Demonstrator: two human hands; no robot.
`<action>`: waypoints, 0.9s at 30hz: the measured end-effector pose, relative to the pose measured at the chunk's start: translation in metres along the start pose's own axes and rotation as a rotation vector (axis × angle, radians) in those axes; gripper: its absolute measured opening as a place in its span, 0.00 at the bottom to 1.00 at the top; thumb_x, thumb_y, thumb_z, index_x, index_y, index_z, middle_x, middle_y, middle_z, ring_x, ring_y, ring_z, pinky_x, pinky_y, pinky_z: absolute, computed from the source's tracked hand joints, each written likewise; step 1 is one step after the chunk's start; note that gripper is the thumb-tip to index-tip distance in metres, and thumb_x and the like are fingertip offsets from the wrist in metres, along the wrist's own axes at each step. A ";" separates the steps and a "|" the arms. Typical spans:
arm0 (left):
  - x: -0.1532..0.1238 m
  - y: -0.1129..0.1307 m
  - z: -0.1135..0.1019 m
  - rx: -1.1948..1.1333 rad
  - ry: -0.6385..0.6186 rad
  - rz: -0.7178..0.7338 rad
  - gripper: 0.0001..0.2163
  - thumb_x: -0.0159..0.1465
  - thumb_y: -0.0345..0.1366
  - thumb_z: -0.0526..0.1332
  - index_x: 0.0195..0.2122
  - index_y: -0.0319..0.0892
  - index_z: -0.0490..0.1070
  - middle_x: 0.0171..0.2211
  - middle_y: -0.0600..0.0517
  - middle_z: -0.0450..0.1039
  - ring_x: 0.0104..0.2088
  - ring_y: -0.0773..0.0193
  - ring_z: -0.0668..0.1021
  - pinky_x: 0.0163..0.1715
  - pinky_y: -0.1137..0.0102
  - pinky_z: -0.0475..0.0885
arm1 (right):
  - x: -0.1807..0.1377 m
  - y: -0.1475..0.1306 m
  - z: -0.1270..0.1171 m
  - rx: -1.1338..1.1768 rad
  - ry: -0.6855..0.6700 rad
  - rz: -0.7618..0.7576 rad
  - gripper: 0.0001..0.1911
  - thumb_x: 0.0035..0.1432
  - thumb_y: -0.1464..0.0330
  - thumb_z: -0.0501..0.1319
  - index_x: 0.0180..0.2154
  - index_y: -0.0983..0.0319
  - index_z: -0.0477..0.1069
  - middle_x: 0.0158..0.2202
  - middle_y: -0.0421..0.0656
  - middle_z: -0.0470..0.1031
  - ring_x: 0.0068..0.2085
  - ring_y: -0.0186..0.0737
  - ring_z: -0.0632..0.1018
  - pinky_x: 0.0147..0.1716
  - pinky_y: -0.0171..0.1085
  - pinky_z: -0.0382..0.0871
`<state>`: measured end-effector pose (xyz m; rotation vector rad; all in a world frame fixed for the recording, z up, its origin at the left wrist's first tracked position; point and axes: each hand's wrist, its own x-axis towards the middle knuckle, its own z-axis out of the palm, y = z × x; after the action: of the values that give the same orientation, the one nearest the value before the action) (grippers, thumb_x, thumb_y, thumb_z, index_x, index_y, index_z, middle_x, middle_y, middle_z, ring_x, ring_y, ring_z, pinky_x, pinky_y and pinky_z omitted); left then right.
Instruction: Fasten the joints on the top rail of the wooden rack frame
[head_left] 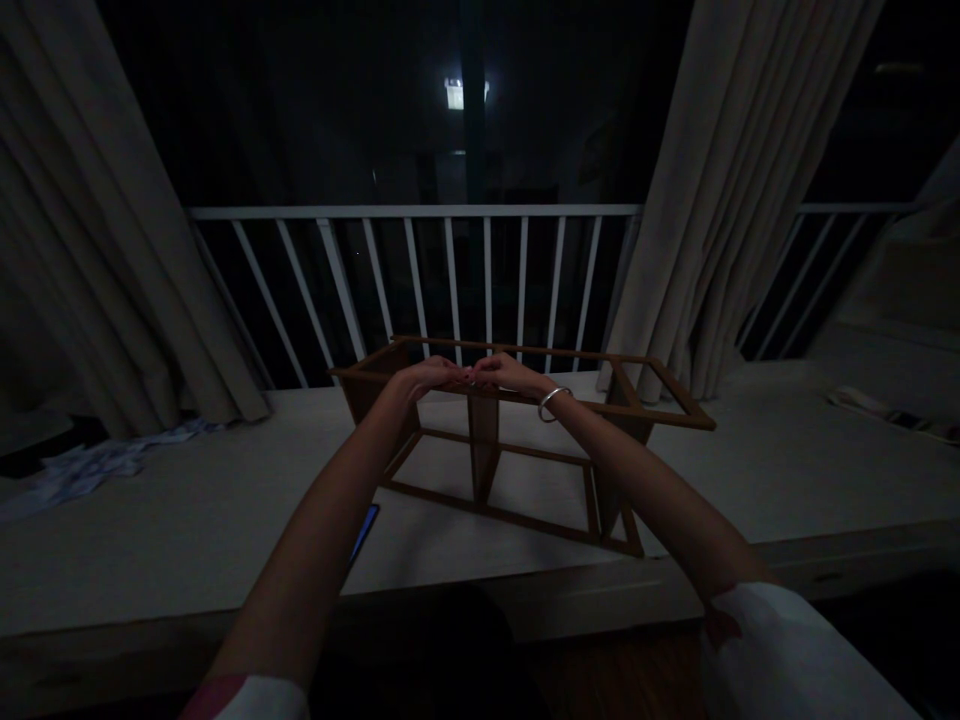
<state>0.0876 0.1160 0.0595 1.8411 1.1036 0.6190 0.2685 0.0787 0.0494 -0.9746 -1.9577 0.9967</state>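
A brown wooden shelf frame (484, 450) lies on its side on the pale window ledge. Both hands meet over its upper front rail, close to the middle shelf board. My left hand (435, 373) has its fingers pinched together, and my right hand (506, 373) pinches from the other side, fingertips almost touching the left ones. Whatever sits between the fingertips is too small and dark to make out. A silver bangle (553, 404) circles my right wrist.
The pale ledge (225, 520) runs across the view. Behind it stand a white railing (487, 212) and a dark window. Beige curtains (697, 200) hang on both sides. A phone-like dark device (365, 530) lies by my left forearm, and crumpled patterned cloth (97, 465) at far left.
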 end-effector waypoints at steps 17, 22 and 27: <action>-0.009 0.001 0.005 -0.051 -0.059 0.045 0.15 0.45 0.43 0.60 0.29 0.37 0.69 0.24 0.53 0.67 0.26 0.69 0.67 0.27 0.73 0.59 | 0.004 0.004 0.000 -0.026 0.041 -0.007 0.18 0.39 0.59 0.62 0.29 0.67 0.70 0.26 0.41 0.69 0.27 0.29 0.67 0.24 0.29 0.58; -0.013 0.001 0.008 -0.049 -0.065 0.124 0.13 0.48 0.44 0.57 0.27 0.38 0.68 0.24 0.55 0.65 0.26 0.70 0.66 0.29 0.73 0.58 | 0.008 0.010 0.000 0.014 0.093 -0.037 0.20 0.37 0.62 0.64 0.34 0.66 0.66 0.28 0.41 0.69 0.28 0.30 0.68 0.26 0.29 0.61; -0.015 -0.001 0.010 -0.024 -0.041 0.172 0.12 0.49 0.43 0.55 0.28 0.39 0.68 0.26 0.55 0.66 0.28 0.69 0.66 0.31 0.73 0.58 | 0.010 0.014 -0.002 -0.084 0.177 -0.074 0.28 0.36 0.63 0.65 0.42 0.64 0.64 0.37 0.43 0.66 0.27 0.27 0.66 0.24 0.28 0.61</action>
<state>0.0881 0.0987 0.0539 1.9329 0.9137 0.6873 0.2693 0.0939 0.0405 -0.9941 -1.8852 0.7657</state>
